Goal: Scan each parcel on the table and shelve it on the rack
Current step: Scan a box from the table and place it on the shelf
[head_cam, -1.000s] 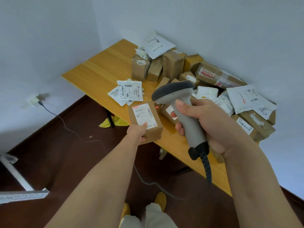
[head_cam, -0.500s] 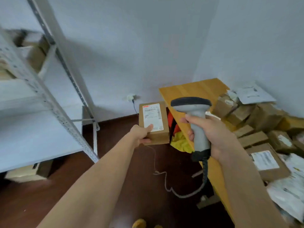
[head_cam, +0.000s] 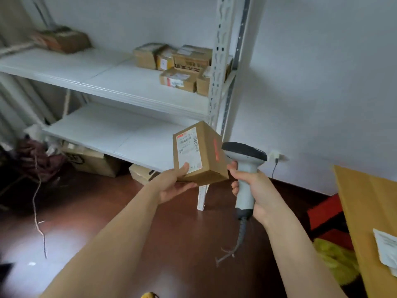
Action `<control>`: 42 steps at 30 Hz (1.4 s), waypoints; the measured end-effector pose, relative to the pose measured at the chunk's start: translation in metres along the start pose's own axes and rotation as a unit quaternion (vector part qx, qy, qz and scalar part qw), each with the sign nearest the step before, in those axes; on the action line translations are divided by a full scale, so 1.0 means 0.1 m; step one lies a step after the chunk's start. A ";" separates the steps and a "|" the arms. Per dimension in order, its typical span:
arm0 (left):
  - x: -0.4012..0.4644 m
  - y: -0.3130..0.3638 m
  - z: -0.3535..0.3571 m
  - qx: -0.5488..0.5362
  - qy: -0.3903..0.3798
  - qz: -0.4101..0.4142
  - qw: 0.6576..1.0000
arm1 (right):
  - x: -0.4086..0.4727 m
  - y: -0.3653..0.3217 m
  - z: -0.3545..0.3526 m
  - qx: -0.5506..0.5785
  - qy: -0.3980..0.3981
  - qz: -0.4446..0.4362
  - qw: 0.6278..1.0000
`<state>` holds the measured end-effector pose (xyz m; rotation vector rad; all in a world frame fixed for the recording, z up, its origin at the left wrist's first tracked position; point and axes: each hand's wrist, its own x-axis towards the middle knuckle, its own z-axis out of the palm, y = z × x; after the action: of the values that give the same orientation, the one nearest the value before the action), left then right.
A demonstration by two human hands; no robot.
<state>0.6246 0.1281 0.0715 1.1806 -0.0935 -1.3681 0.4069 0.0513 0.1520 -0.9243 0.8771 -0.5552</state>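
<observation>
White metal rack [head_cam: 137,87] with brown boxes [head_cam: 178,67] on its upper shelf stands left; in front, left hand [head_cam: 171,186] grips small brown cardboard parcel [head_cam: 199,153] from below, thumb on its label; right hand [head_cam: 255,190] wraps grey handheld scanner [head_cam: 245,168] just beside; wooden table [head_cam: 369,211] far right

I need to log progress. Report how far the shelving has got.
Done: several boxes already sit on the rack's upper shelf. In hand: the left hand holds a labelled box facing the rack, the right hand grips the scanner. Left: shelving this box; one parcel shows on the table.
</observation>
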 end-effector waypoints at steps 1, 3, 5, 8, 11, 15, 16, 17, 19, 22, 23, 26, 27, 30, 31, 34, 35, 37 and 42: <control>-0.02 0.11 -0.19 -0.007 0.006 0.008 1.000 | 0.08 0.04 0.21 -0.010 -0.007 -0.004 1.000; -0.01 0.37 -0.55 -0.018 0.020 0.027 0.999 | 0.25 0.13 0.61 -0.028 -0.014 -0.016 0.999; 0.05 0.66 -0.89 -0.002 0.024 0.041 0.999 | 0.44 0.20 1.03 -0.037 -0.015 -0.024 0.999; 0.09 1.12 -1.37 0.084 0.016 0.056 0.995 | 0.72 0.33 1.69 -0.036 -0.014 -0.021 0.999; 0.13 1.54 -1.81 0.101 0.011 0.074 0.992 | 0.92 0.43 2.31 -0.044 -0.035 -0.011 0.998; 0.30 2.00 -2.15 0.075 0.007 0.088 0.993 | 1.18 0.41 2.83 -0.053 -0.026 -0.015 0.998; 0.36 2.10 -2.20 0.069 0.006 0.092 0.993 | 1.27 0.38 2.91 -0.057 -0.018 -0.019 0.998; 0.44 2.20 -2.23 0.061 0.003 0.096 0.993 | 1.37 0.34 2.99 -0.061 -0.012 -0.024 0.998; 0.59 2.38 -2.28 0.043 0.002 0.105 0.994 | 1.57 0.24 3.14 -0.069 -0.005 -0.034 0.997; 0.85 2.71 -2.35 0.031 0.014 0.115 0.993 | 1.95 0.07 3.39 -0.073 -0.007 -0.054 0.996; 0.95 2.85 -2.39 0.029 0.024 0.117 0.992 | 2.10 0.01 3.49 -0.072 -0.007 -0.059 0.996; 1.25 3.38 -2.54 0.032 0.067 0.129 0.989 | 2.62 -0.14 3.85 -0.075 -0.010 -0.068 0.995; 1.35 3.57 -2.60 0.039 0.084 0.135 0.987 | 2.80 -0.19 4.00 -0.075 -0.016 -0.067 0.995; 1.61 4.21 -2.81 0.058 0.126 0.146 0.980 | 3.36 -0.38 4.46 -0.080 -0.048 -0.060 0.994; 1.67 4.42 -2.89 0.068 0.134 0.149 0.977 | 3.53 -0.44 4.62 -0.086 -0.055 -0.057 0.993; 1.87 5.01 -3.15 0.111 0.158 0.171 0.966 | 4.01 -0.61 5.09 -0.079 -0.071 -0.056 0.993; 1.94 5.17 -3.24 0.121 0.170 0.172 0.963 | 4.15 -0.64 5.24 -0.075 -0.071 -0.053 0.993; 2.10 5.41 -3.40 0.125 0.184 0.159 0.962 | 4.38 -0.66 5.50 -0.079 -0.070 -0.042 0.994; 2.74 5.97 -3.69 0.134 0.197 0.129 0.963 | 5.00 -0.73 5.94 -0.078 -0.043 -0.040 0.995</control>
<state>1.3607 -0.0079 0.1518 1.5895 -0.1448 -0.8913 1.1727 -0.0882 0.1985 -1.1209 0.8175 -0.5173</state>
